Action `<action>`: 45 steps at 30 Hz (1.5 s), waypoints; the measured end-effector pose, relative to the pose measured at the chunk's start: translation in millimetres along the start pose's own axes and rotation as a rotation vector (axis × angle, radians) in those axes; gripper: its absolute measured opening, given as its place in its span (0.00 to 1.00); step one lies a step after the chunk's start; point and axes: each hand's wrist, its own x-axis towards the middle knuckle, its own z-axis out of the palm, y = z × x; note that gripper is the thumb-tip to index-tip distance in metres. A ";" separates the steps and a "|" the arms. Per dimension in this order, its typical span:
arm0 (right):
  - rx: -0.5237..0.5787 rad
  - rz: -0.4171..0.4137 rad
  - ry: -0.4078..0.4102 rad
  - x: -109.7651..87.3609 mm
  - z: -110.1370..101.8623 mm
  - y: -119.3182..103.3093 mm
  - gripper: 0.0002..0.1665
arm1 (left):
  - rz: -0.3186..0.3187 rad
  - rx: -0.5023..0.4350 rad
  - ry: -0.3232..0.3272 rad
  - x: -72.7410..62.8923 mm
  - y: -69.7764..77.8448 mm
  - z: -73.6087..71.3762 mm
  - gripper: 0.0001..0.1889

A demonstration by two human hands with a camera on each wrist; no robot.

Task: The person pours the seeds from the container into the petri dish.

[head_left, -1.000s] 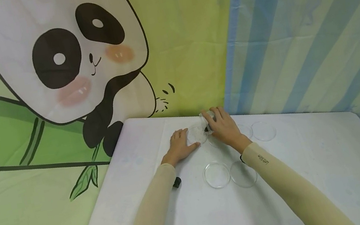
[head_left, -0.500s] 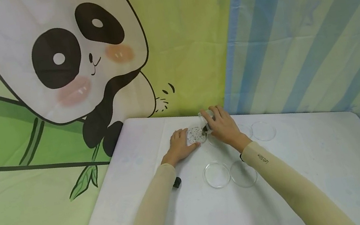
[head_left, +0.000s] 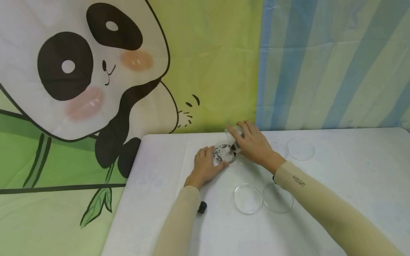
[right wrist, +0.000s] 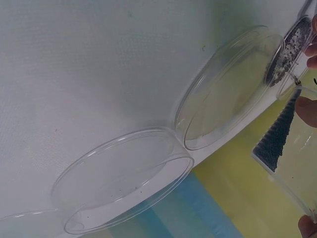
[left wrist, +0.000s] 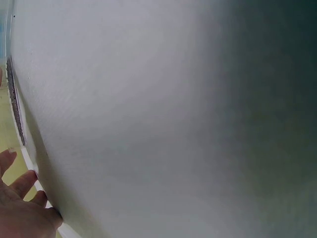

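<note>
My right hand (head_left: 253, 147) grips a clear container (right wrist: 302, 153), tilted with its lip over a petri dish (head_left: 224, 154) near the table's back edge. Dark granules (right wrist: 278, 141) bank up along the container's lower side and run out at its lip. A dark, patchy layer of them covers much of the dish's floor. My left hand (head_left: 204, 167) holds that dish from the left, fingers at its far side and thumb at the near side. In the left wrist view the left fingers (left wrist: 25, 186) sit beside the dish's edge.
To the right stand more clear petri dishes, one partly behind my right hand, another (head_left: 301, 149) farther right. Two clear round pieces (head_left: 247, 198) (head_left: 277, 197) lie nearer me. A small black object (head_left: 201, 207) rests by my left sleeve. A printed curtain (head_left: 212, 53) hangs behind the table (head_left: 364, 191).
Granules have spread over the petri dish's floor, from a thin scatter to a much darker layer. The container tilts at the same place; both hands have barely moved.
</note>
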 end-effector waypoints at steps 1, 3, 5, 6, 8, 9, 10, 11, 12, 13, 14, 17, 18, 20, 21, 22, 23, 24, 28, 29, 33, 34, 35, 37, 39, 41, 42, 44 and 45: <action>-0.004 0.000 -0.003 -0.1 -0.3 0.0 0.59 | -0.001 0.000 -0.001 -0.1 0.4 -0.2 0.46; -0.008 0.002 -0.009 -0.1 -0.7 -0.1 0.59 | 0.000 0.002 -0.004 -0.3 1.4 -0.7 0.47; -0.008 0.004 -0.016 -0.1 -1.4 -0.4 0.60 | -0.001 -0.002 -0.003 -0.4 2.0 -0.9 0.47; -0.004 0.007 -0.024 -0.1 -1.7 -0.5 0.60 | -0.002 -0.004 -0.002 -0.4 2.2 -0.8 0.47; -0.002 0.011 -0.037 -0.2 -2.3 -0.7 0.61 | -0.002 -0.005 -0.002 -0.3 2.3 -0.4 0.47; -0.001 0.013 -0.043 -0.3 -2.5 -0.7 0.61 | -0.003 -0.004 -0.004 -0.3 2.2 -0.1 0.47; 0.000 0.016 -0.047 -0.3 -2.6 -0.7 0.61 | -0.002 -0.004 -0.004 -0.2 2.1 0.2 0.47; 0.004 0.019 -0.050 -0.4 -2.7 -0.7 0.61 | -0.001 -0.003 -0.004 -0.3 2.1 0.6 0.47; 0.004 0.020 -0.052 -0.5 -2.8 -0.6 0.61 | 0.000 -0.003 -0.003 -0.1 1.8 0.9 0.47; 0.002 0.022 -0.054 -0.5 -3.0 -0.6 0.60 | 0.000 -0.004 -0.004 -0.2 1.7 1.1 0.47; 0.003 0.024 -0.053 -0.6 -3.0 -0.5 0.60 | 0.001 -0.006 -0.004 -0.3 1.6 1.3 0.47; 0.006 0.032 -0.055 -0.8 -3.5 -0.6 0.59 | 0.006 -0.008 0.002 -0.5 1.2 1.7 0.48; 0.004 0.033 -0.056 -0.8 -3.8 -0.6 0.59 | 0.007 -0.008 0.004 -0.7 1.0 1.8 0.48; 0.008 0.039 -0.058 -0.9 -4.2 -0.5 0.59 | 0.009 -0.006 0.006 -0.9 0.9 2.0 0.48; 0.009 0.041 -0.061 -1.0 -4.3 -0.5 0.60 | 0.010 -0.005 0.006 -1.0 0.8 2.1 0.48; 0.013 0.044 -0.060 -1.1 -4.5 -0.5 0.60 | 0.009 -0.004 0.005 -1.1 0.8 2.1 0.48; 0.016 0.047 -0.061 -1.3 -4.4 -0.3 0.60 | 0.008 -0.002 0.003 -1.2 1.0 2.0 0.48; 0.023 0.050 -0.060 -1.4 -4.2 -0.2 0.61 | 0.005 -0.002 0.001 -1.5 1.3 1.7 0.48; 0.082 0.075 -0.048 -2.9 -2.7 0.9 0.61 | 0.001 -0.002 -0.002 -2.1 3.4 0.0 0.48; 0.102 0.084 -0.045 -3.5 -2.0 1.3 0.60 | -0.001 -0.004 -0.005 -2.4 4.0 -0.6 0.48; 0.202 0.170 -0.065 -6.5 2.1 2.1 0.59 | -0.007 -0.017 -0.005 -4.0 6.2 -2.7 0.47; 0.225 0.199 -0.069 -7.1 3.6 2.3 0.59 | -0.007 -0.019 -0.004 -4.4 6.6 -3.2 0.46; 0.255 0.233 -0.074 -7.7 4.8 2.3 0.59 | -0.006 -0.019 -0.005 -4.7 7.0 -3.5 0.46; 0.322 0.309 -0.078 -8.9 6.2 1.9 0.61 | -0.003 -0.015 0.000 -4.8 7.1 -3.7 0.46; 0.409 0.389 -0.065 -9.9 6.9 1.6 0.61 | -0.002 -0.007 0.000 -4.6 7.1 -4.0 0.46; 0.501 0.464 -0.045 -11.0 6.7 1.6 0.61 | -0.001 -0.004 0.001 -4.3 6.7 -4.1 0.47; 0.550 0.496 -0.031 -12.0 5.7 1.6 0.61 | -0.003 -0.004 0.000 -4.6 6.6 -4.4 0.47; 0.629 0.546 -0.009 -14.1 4.7 2.4 0.61 | -0.002 -0.005 -0.001 -4.6 6.2 -4.9 0.47; 0.661 0.564 -0.001 -15.5 3.4 2.8 0.61 | -0.003 -0.007 -0.001 -4.8 5.8 -5.1 0.47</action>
